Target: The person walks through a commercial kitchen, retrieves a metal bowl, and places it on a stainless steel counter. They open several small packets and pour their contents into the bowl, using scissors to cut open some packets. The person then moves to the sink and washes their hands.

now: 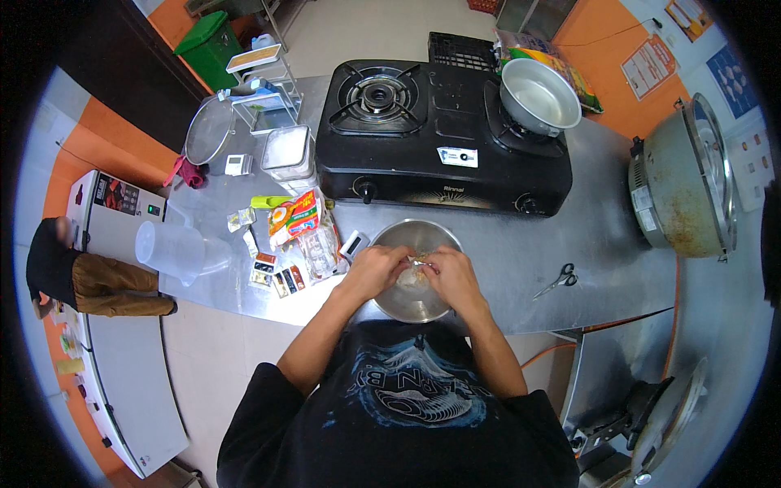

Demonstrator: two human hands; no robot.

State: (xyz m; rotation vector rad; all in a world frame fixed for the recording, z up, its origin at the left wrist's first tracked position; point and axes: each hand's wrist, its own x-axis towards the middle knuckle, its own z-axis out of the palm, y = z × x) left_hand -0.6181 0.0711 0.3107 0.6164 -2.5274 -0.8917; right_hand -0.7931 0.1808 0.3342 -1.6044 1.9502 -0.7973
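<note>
My left hand and my right hand meet over a stainless steel bowl. Between my fingertips is a small sachet, pinched from both sides and mostly covered by the fingers. Pale, crumbly contents lie in the bowl below; what they are is hard to tell. Left of the bowl are an Indomie noodle packet, a clear plastic pack and several seasoning sachets. A small white device with a dark display sits against the bowl's left side.
A black Rinnai two-burner gas stove stands behind the bowl, with an aluminium pot on its right burner. Scissors lie to the right, near a large metal cooker. A plastic jug stands left. Another person is by white freezers.
</note>
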